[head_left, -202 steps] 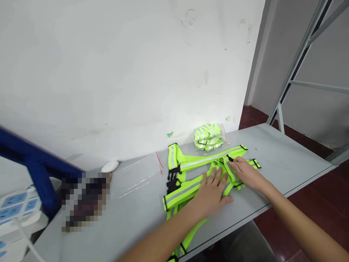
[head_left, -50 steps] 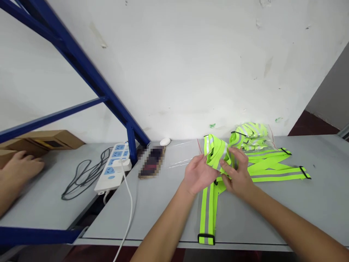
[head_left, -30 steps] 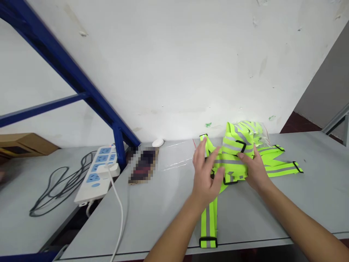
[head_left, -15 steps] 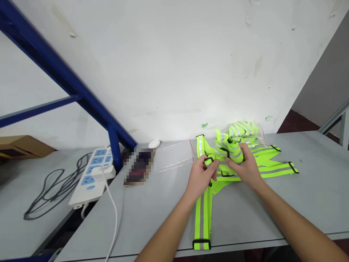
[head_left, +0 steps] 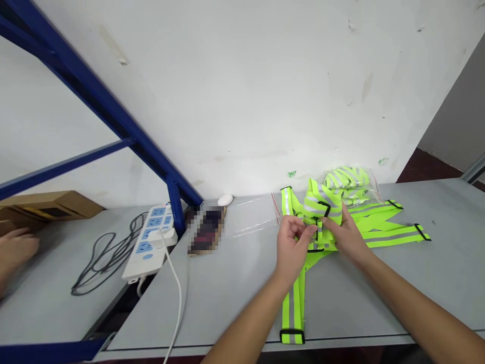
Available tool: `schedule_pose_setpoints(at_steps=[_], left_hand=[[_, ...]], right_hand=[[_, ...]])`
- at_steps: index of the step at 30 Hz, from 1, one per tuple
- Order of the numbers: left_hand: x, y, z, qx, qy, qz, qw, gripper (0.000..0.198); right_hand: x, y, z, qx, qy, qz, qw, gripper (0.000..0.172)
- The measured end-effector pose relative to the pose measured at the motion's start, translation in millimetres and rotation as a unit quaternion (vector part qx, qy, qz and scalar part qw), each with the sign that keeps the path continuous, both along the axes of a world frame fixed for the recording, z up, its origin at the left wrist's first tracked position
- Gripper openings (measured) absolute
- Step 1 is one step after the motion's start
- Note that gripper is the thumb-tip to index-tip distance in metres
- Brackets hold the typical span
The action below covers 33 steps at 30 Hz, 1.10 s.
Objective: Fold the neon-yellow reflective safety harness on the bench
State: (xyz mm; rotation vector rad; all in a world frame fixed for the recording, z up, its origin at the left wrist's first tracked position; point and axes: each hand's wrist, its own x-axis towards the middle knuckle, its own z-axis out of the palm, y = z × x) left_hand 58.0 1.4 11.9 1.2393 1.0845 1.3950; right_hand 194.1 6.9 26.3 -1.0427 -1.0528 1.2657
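Right hand: the right hand (head_left: 350, 235) grips the folded fluorescent yellow-green strap bundle with grey stripes (head_left: 312, 203), thumb in front, fingers mostly hidden behind.
Left hand: the left hand (head_left: 293, 247) is at the bundle's lower left, thumb and fingers bent; whether they pinch a strap, I cannot tell.
Bundle: above the grey tabletop (head_left: 235, 298), in front of the wall.
Loose webbing: flat yellow-green striped straps with black plastic sliders (head_left: 293, 308) lie beneath and beside the hands.
Bags: a clear plastic bag of yellow-green straps (head_left: 346, 181) lies behind; a flat clear plastic bag with a red line (head_left: 252, 215) lies left.
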Motion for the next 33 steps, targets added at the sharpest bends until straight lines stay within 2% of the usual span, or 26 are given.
schedule_pose_setpoints(at_steps=[2, 3, 6, 8, 11, 15, 16, 18, 20, 21, 22, 24, 27, 30, 33], left_hand=[[1, 1, 0.2, -0.027, -0.031, 0.028, 0.999, 0.044], [0, 1, 0.8, -0.044, -0.044, 0.020, 0.998, 0.048], [-3, 0, 3.5, -0.109, -0.087, -0.077, 0.987, 0.055], [-4, -1, 5.3, -0.133, -0.099, -0.134, 0.977, 0.052], [-2, -2, 5.8, -0.108, -0.078, -0.135, 0.982, 0.046], [-1, -4, 3.0, -0.058, -0.033, -0.103, 0.992, 0.052], [-2, -4, 2.5, -0.062, -0.030, -0.112, 0.991, 0.054], [-9, -2, 3.1, -0.088, -0.049, -0.170, 0.980, 0.058], [-17, 3, 6.3, -0.100, -0.095, -0.233, 0.963, 0.065], [-21, 7, 8.8, -0.095, -0.122, -0.245, 0.957, 0.069], [-25, 10, 11.7, -0.086, -0.147, -0.240, 0.956, 0.071], [-28, 17, 17.3, -0.079, -0.180, -0.185, 0.963, 0.068], [-25, 22, 20.8, -0.121, -0.190, -0.110, 0.968, 0.048], [-19, 21, 17.5, -0.136, -0.191, -0.082, 0.969, 0.029], [-18, 18, 13.4, -0.082, -0.153, -0.043, 0.984, 0.028]], right_hand=[[-4, -3, -1.1, -0.041, 0.043, 0.046, 0.997, 0.058], [-5, -4, -1.0, -0.064, 0.057, 0.069, 0.994, 0.059], [-6, -9, 0.4, -0.124, 0.092, 0.116, 0.981, 0.057], [-4, -10, -0.1, -0.133, 0.106, 0.140, 0.975, 0.055], [-2, -8, -5.2, -0.087, 0.073, 0.155, 0.981, 0.058], [2, -4, -9.8, -0.046, 0.001, 0.146, 0.988, 0.067], [4, -4, -8.9, -0.057, 0.003, 0.156, 0.986, 0.066], [9, -3, -5.2, -0.092, 0.016, 0.181, 0.979, 0.061], [14, -2, -1.1, -0.127, 0.022, 0.199, 0.971, 0.056], [16, -2, 0.2, -0.137, 0.022, 0.207, 0.968, 0.055], [18, -1, 0.9, -0.139, 0.021, 0.217, 0.966, 0.054], [18, 0, 0.0, -0.132, 0.008, 0.242, 0.961, 0.058], [13, 0, -3.7, -0.109, -0.024, 0.271, 0.956, 0.063], [8, -1, -4.8, -0.095, -0.037, 0.264, 0.959, 0.063], [9, -2, -2.5, -0.085, -0.030, 0.234, 0.968, 0.064]])
